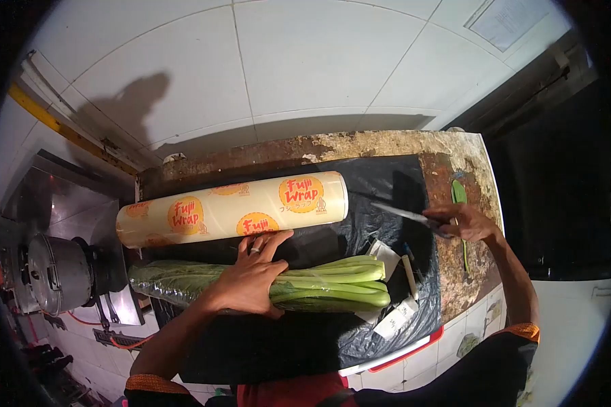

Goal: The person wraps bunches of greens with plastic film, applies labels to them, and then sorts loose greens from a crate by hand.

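Leafy greens bundle (332, 283): lies lengthwise on the counter (478, 159), leafy part to the left under clear film, pale stem ends to the right.
Left hand (251, 277): lies across the middle of the bundle, palm down, thumb over the near side; the fingers of this grip are spread apart, the tips reaching beyond the bundle. A ring (254, 250) is on one finger.
Right hand (468, 222): to the right of the bundle and farther toward the wall; its grip is clamped on the handle of a bladed cutting tool (404, 213).
Cutting tool: blade pointing left, clear of the bundle, past its stem ends; knife or scissors, cannot tell which.
Fuji Wrap roll (227, 209): just beyond the bundle, on its side and roughly along it, red and yellow logos showing.
Black plastic sheet (366, 346): spread beneath the bundle, over much of the worn surface.
White labels (396, 317): by the bundle's stem ends, with dark marks too small to read.
Loose green leaf (459, 192): well to the right of the bundle, its stem running past the right hand.
Lidded pot (60, 273): well to the left of the bundle.
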